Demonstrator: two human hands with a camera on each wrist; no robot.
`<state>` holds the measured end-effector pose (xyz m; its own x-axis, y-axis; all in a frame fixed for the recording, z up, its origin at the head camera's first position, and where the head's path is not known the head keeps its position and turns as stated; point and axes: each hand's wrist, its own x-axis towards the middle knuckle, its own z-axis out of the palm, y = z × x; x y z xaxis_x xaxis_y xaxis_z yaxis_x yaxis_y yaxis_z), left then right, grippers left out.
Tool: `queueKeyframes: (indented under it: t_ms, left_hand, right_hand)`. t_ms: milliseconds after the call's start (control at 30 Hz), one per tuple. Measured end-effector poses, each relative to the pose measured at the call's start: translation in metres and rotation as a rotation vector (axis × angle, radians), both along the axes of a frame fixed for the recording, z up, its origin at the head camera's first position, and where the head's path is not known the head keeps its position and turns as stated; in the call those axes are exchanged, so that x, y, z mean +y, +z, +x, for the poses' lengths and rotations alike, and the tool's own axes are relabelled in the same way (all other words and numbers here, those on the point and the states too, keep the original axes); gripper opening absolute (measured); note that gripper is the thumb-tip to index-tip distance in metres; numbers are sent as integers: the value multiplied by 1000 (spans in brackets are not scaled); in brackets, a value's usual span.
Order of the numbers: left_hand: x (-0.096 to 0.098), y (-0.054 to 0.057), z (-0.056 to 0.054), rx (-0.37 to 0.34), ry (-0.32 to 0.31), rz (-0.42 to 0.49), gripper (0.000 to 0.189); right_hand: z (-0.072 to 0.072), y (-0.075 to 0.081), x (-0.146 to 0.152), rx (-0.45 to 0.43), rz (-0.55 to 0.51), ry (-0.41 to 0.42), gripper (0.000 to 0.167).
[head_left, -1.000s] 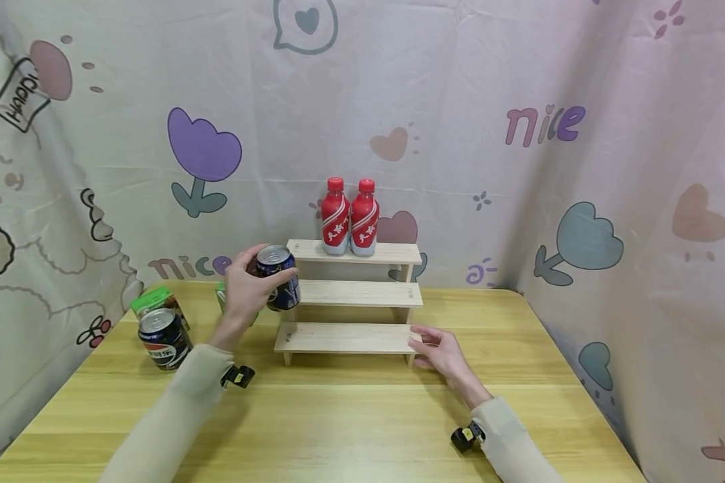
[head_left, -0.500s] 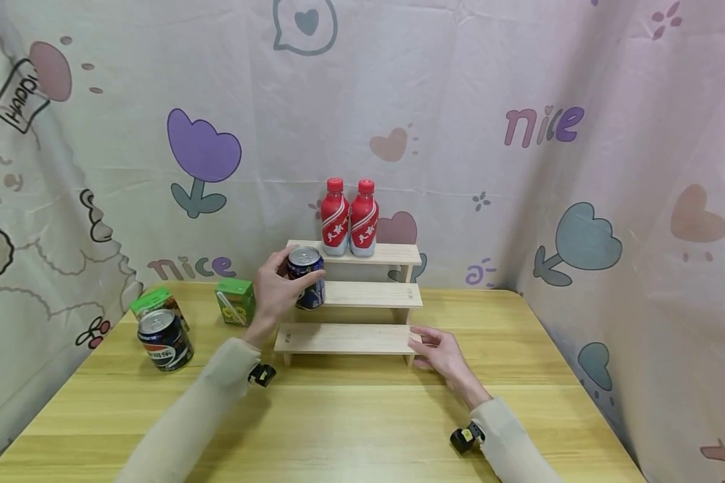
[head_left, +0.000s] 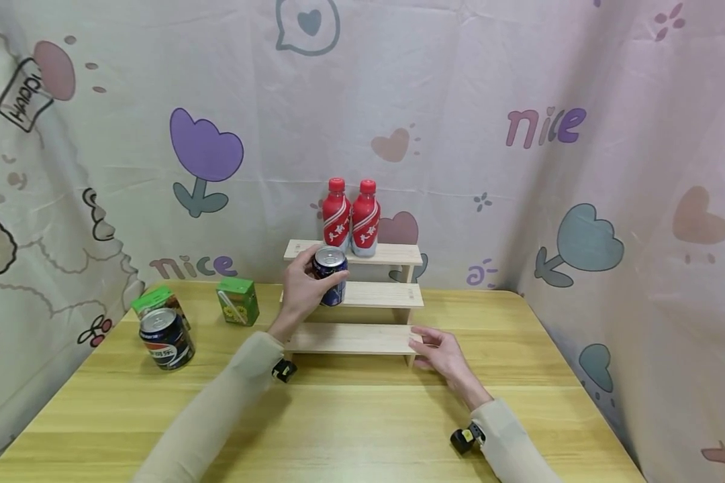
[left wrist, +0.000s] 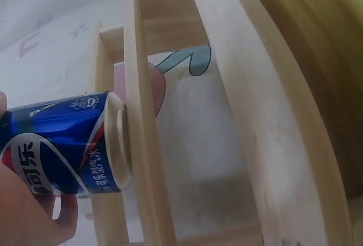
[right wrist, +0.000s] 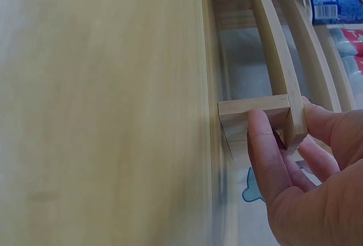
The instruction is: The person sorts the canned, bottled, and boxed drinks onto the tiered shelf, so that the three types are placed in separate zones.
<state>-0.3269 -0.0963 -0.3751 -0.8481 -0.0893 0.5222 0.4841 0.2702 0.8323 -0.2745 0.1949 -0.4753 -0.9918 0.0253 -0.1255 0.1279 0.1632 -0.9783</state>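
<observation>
My left hand (head_left: 304, 290) grips a blue Pepsi can (head_left: 331, 275) upright, thumb on the near side, at the middle tier of a three-tier wooden display shelf (head_left: 350, 339). In the left wrist view the can's base (left wrist: 120, 144) is right at a tier's board; whether it touches is hard to tell. My right hand (head_left: 440, 353) holds the right end of the lowest tier. Seen from the right wrist, one finger (right wrist: 262, 144) lies against the side support and the thumb is at the board. Two red bottles (head_left: 336, 215) stand side by side on the top tier.
On the table's left side, another dark blue Pepsi can (head_left: 166, 339) stands in front of a green-topped carton (head_left: 157, 300). A green drink box with a straw (head_left: 237, 302) stands left of the shelf. A printed curtain (head_left: 459, 87) hangs behind the table (head_left: 362, 429).
My left hand has carried the can rightward, from the shelf's left edge to in front of the left bottle, uncovering the green drink box. My right hand has stayed in place.
</observation>
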Motion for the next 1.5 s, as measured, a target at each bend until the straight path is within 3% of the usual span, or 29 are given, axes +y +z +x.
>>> queueKeyframes:
  t_ms: [433,1233,1500]
  left_hand:
    - [24,-4,-11,13,-101,97,72]
    - [52,2,-18,-103,-47,23,71]
    - [52,3,-20,-116,-73,-51,77]
  right_hand:
    - [-1,-1,0,-5,7,2,43]
    - [-2,0,-2,-11,-8,6,42]
    - [-1,0,0,-16,-19,-6,43]
